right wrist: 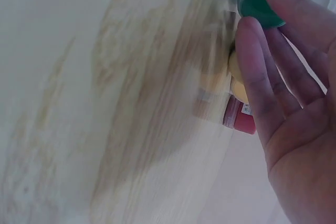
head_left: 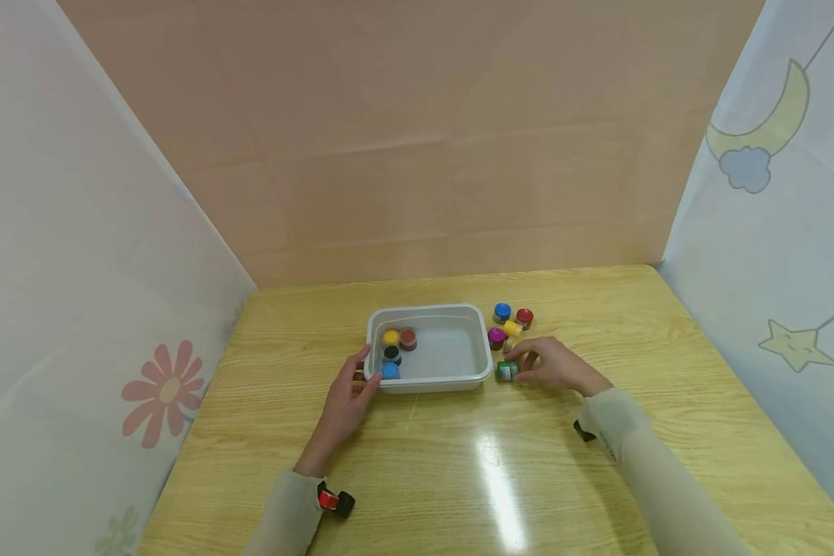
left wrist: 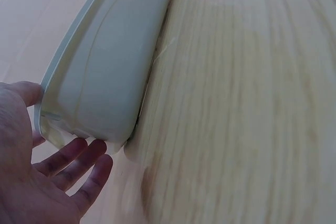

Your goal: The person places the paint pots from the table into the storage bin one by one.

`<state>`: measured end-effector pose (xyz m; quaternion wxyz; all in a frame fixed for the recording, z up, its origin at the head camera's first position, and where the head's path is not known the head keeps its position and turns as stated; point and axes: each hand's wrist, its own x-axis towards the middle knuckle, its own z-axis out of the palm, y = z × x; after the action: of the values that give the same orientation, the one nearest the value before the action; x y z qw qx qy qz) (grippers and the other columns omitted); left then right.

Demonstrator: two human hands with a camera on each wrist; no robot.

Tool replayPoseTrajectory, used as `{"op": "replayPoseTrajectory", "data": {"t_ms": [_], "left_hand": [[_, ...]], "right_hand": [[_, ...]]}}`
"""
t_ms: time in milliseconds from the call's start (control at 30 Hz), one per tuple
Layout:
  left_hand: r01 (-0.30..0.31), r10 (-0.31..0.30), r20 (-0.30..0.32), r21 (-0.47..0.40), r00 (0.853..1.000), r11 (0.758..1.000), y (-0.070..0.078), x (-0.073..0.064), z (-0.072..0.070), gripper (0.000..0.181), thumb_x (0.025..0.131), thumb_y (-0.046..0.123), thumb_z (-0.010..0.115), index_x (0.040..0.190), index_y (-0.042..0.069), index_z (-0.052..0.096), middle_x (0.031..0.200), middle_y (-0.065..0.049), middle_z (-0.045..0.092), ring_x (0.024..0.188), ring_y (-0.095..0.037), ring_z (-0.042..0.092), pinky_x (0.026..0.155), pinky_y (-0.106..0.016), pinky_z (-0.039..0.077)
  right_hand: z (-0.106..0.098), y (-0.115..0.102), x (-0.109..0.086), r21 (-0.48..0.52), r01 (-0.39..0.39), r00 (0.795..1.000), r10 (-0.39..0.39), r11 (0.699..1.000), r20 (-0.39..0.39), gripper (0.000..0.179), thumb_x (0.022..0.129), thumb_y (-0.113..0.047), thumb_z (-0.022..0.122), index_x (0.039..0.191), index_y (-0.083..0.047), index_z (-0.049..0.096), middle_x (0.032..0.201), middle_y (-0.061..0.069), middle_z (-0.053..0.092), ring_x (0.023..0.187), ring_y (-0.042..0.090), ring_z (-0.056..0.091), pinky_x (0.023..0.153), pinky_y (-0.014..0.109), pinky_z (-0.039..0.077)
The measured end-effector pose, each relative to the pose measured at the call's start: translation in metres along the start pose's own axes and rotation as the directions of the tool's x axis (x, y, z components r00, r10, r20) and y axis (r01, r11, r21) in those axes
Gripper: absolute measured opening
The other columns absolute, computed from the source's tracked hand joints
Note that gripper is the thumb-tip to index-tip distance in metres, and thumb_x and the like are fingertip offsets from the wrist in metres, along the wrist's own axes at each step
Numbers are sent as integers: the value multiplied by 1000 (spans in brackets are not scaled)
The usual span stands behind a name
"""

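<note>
A white plastic tray (head_left: pixel 431 382) stands on the table, with the left hand (head_left: pixel 346 401) holding its left end. The left thumb lies at the rim and the other fingers are against the end wall, as the left wrist view shows. Inside, at the left, are small paint jars with yellow (head_left: pixel 391 338), brown (head_left: pixel 408 338), black (head_left: pixel 392 354) and blue (head_left: pixel 389 371) lids. Just right of the tray, the right hand (head_left: pixel 554 364) pinches a green paint jar (head_left: pixel 506 371) between thumb and fingers. Its green lid (right wrist: pixel 265 10) and printed label show in the right wrist view.
Beyond the right hand, beside the tray, several more jars cluster: blue (head_left: pixel 503 312), red (head_left: pixel 524 317), purple (head_left: pixel 496 337) and a yellow one (head_left: pixel 513 329) tipped over. The wooden table (head_left: pixel 417 471) meets a brown backdrop behind and patterned cloth walls at both sides.
</note>
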<state>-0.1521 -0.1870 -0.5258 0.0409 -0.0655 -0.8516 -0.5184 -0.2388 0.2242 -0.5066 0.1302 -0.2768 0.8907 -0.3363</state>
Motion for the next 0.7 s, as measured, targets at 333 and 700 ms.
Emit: {"op": "replayPoseTrajectory", "data": {"t_ms": [333,700], "left_hand": [[-6,6,8,13,1000,1000,-9,2,0,60,106,33,60,160,17,38,139,-10,58,111,-20,60,91,-28,57],[-15,14,5,19,1000,1000,-11,3,0,60,106,31,62,160,17,39,136,-11,59,110,-20,61,91,-29,57]], "right_hand": [[-3,-2,-2,30,-34,999,35,999,-36,30,89,-17,83,116,-10,77,109,2,76,90,15,68,79,28,57],[-14,-8,-9,106,-79,993,87,991,-74,29,92,-21,81,118,-9,75,116,12,73,92,20,73,77,30,62]]}}
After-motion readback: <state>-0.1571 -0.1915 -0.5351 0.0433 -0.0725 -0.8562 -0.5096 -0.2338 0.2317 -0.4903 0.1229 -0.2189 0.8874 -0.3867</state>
